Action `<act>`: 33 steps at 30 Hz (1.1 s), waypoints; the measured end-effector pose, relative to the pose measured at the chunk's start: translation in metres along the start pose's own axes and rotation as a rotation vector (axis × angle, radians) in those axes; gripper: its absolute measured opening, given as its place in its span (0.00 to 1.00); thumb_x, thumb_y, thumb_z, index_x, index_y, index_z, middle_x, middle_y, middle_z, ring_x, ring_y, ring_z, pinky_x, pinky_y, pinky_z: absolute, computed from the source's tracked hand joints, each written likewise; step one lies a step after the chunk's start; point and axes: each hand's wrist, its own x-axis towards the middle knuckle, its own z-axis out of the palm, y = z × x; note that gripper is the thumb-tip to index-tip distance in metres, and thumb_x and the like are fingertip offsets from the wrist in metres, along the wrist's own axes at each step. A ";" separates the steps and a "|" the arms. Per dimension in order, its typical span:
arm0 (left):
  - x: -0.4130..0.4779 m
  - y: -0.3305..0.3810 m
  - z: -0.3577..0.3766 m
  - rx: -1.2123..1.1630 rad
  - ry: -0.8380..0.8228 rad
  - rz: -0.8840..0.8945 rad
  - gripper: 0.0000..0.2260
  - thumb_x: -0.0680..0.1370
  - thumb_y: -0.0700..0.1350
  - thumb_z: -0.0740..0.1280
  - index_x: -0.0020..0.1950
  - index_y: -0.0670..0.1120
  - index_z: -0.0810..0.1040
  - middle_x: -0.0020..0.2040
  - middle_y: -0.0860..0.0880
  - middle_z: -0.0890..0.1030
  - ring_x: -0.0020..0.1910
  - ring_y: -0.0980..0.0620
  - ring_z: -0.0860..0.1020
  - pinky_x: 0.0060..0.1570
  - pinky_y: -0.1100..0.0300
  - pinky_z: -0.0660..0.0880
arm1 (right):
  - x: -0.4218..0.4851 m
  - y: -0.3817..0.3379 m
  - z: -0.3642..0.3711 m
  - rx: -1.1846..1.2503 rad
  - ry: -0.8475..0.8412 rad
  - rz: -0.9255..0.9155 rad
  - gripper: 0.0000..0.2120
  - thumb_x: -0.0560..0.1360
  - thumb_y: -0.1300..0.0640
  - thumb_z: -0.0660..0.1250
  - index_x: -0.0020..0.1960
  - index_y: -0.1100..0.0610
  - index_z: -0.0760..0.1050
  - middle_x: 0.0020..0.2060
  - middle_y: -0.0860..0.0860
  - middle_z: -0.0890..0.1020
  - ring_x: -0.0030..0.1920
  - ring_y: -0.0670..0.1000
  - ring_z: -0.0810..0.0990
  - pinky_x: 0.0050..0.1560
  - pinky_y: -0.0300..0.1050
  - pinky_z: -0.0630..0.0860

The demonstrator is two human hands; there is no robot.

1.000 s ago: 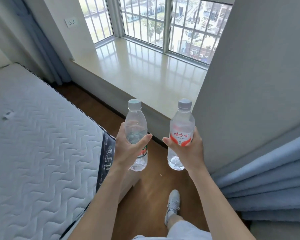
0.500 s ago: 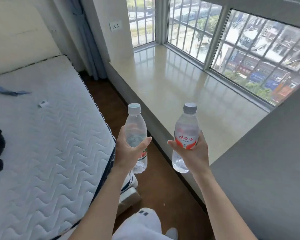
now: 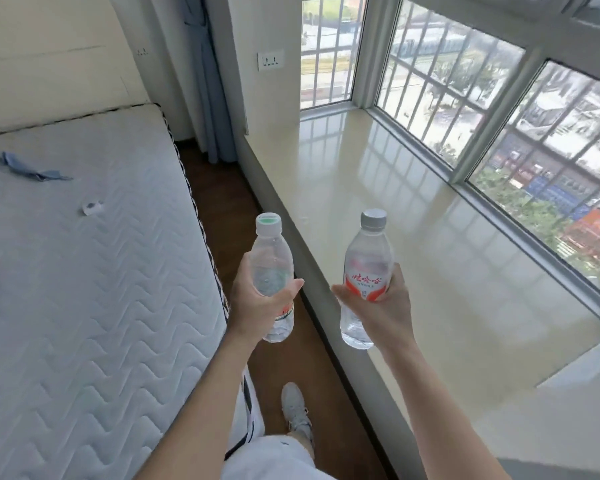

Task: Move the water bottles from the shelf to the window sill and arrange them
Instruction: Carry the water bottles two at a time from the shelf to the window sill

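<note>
Each of my hands holds a clear plastic water bottle upright over the strip of wooden floor. My left hand (image 3: 260, 303) is wrapped around the middle of a bottle with a white, green-topped cap (image 3: 270, 258), which hangs above the gap between bed and sill. In my right hand (image 3: 381, 306) is a bottle with a grey cap and a red-and-white label (image 3: 367, 261), held just over the near edge of the glossy beige window sill (image 3: 413, 209). Nothing stands on the sill. The shelf is out of view.
A white quilted mattress (image 3: 84, 271) fills the left side, with a blue cloth scrap (image 3: 25, 169) and a small white piece (image 3: 92, 207) on it. Barred windows (image 3: 499, 116) border the sill. A blue curtain (image 3: 205, 81) hangs in the corner. My shoe (image 3: 295, 410) is on the narrow floor.
I have walked forward along the bed and turned left, so the sill now runs along my right. Both bottles stay gripped upright; the right one now hangs over the sill's edge.
</note>
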 end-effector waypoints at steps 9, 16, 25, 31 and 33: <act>0.161 -0.005 -0.008 -0.008 0.031 -0.025 0.25 0.69 0.48 0.79 0.56 0.64 0.69 0.53 0.62 0.76 0.54 0.65 0.75 0.45 0.74 0.72 | 0.162 -0.043 0.090 -0.015 -0.100 -0.046 0.29 0.58 0.48 0.83 0.54 0.48 0.73 0.46 0.48 0.82 0.47 0.49 0.84 0.47 0.47 0.82; 0.245 -0.014 -0.022 -0.003 0.097 -0.032 0.25 0.69 0.47 0.79 0.55 0.63 0.68 0.52 0.62 0.75 0.52 0.71 0.74 0.44 0.79 0.70 | 0.239 -0.053 0.148 -0.039 -0.161 -0.050 0.34 0.54 0.41 0.81 0.56 0.48 0.73 0.48 0.49 0.82 0.49 0.51 0.84 0.50 0.54 0.84; 0.367 -0.031 -0.036 0.030 0.162 -0.106 0.27 0.70 0.48 0.77 0.59 0.64 0.64 0.52 0.67 0.70 0.52 0.77 0.70 0.42 0.81 0.67 | 0.349 -0.064 0.224 -0.042 -0.239 -0.054 0.29 0.59 0.48 0.83 0.56 0.48 0.74 0.46 0.47 0.82 0.47 0.48 0.84 0.49 0.49 0.83; 0.494 -0.039 -0.028 0.003 0.186 -0.156 0.27 0.70 0.49 0.78 0.59 0.66 0.65 0.52 0.68 0.70 0.52 0.77 0.71 0.43 0.79 0.68 | 0.459 -0.078 0.279 -0.041 -0.292 -0.079 0.31 0.61 0.49 0.83 0.59 0.50 0.74 0.48 0.48 0.82 0.49 0.48 0.84 0.47 0.44 0.83; 0.539 -0.038 -0.022 0.000 0.158 -0.161 0.26 0.69 0.49 0.78 0.56 0.66 0.66 0.52 0.67 0.72 0.52 0.77 0.71 0.42 0.77 0.69 | 0.502 -0.085 0.294 -0.040 -0.287 -0.072 0.29 0.62 0.51 0.83 0.59 0.50 0.74 0.47 0.47 0.82 0.48 0.48 0.84 0.46 0.44 0.83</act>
